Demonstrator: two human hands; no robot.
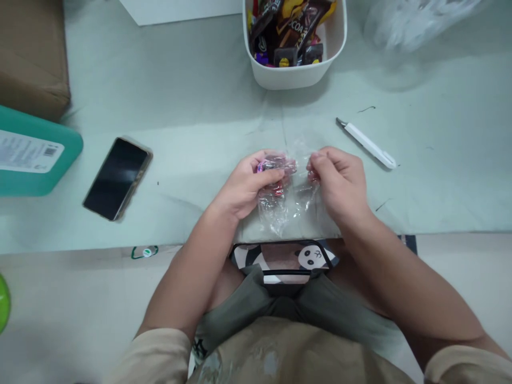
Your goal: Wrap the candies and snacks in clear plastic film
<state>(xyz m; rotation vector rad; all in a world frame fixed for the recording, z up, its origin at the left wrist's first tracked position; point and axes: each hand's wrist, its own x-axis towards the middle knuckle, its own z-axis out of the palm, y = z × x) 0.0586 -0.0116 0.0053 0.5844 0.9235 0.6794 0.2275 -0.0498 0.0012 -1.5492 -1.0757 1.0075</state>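
Observation:
A clear plastic bag (278,216) with small wrapped candies inside is held over the near edge of the table. My left hand (252,184) is closed around its left side, thumb pressed over the candies, which show dark, red and purple through the film. Pinched in the fingers of my right hand (340,178) is the right part of the same clear plastic, pulled out flat between the two hands. Part of the candies is hidden by my left fingers.
A white tub (298,77) of wrapped chocolates stands at the back. Right of my hands lies a white utility knife (368,145); a phone (117,178) lies to the left. A green container (60,144), a cardboard box (34,58) and clear plastic bags (416,24) are farther out.

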